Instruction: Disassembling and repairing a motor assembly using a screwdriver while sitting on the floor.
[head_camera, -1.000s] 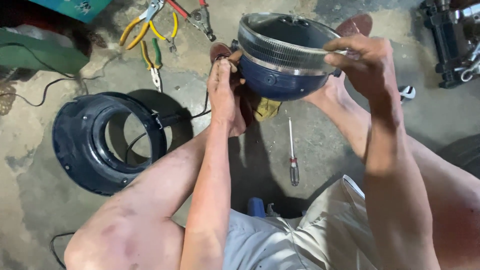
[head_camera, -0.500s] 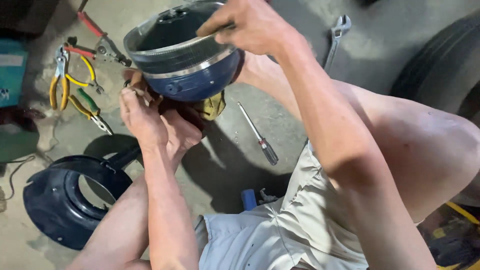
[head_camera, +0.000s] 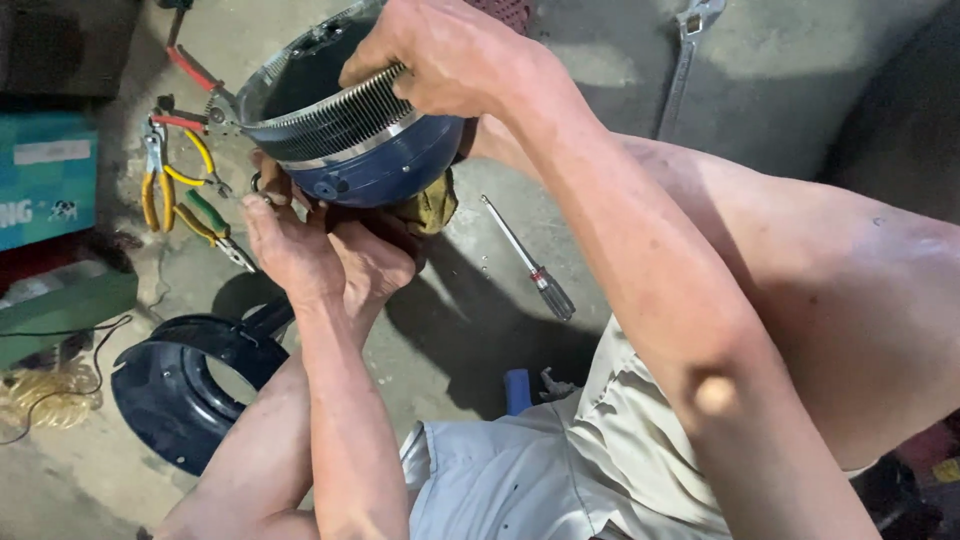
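— Gripping from above, the right hand (head_camera: 445, 55) has its fingers hooked over the ribbed metal rim of the dark blue bowl-shaped motor housing (head_camera: 370, 150), closed on it. See that?

— Yes. And the left hand (head_camera: 320, 255) is underneath, palm up, fingers half curled against the bottom of the housing where something brownish-yellow pokes out. I can't tell whether it pinches anything there or only props it.

— The housing is held in the air, above the concrete floor (head_camera: 440, 330), tilted so the open mouth faces up and to the left.

— If he's working at the underside, I'd say the top hand should keep the shell steady while the lower fingers do the fine part. Tipping it further would hide the spot from him.

— Tools are close enough. A screwdriver (head_camera: 530, 262) lies on the floor just right of the housing, and yellow-handled pliers (head_camera: 160, 180) with a green-handled pair lie to the left.

— And the dark blue ring cover (head_camera: 190, 385) sits on the floor, near left, well apart from the housing.
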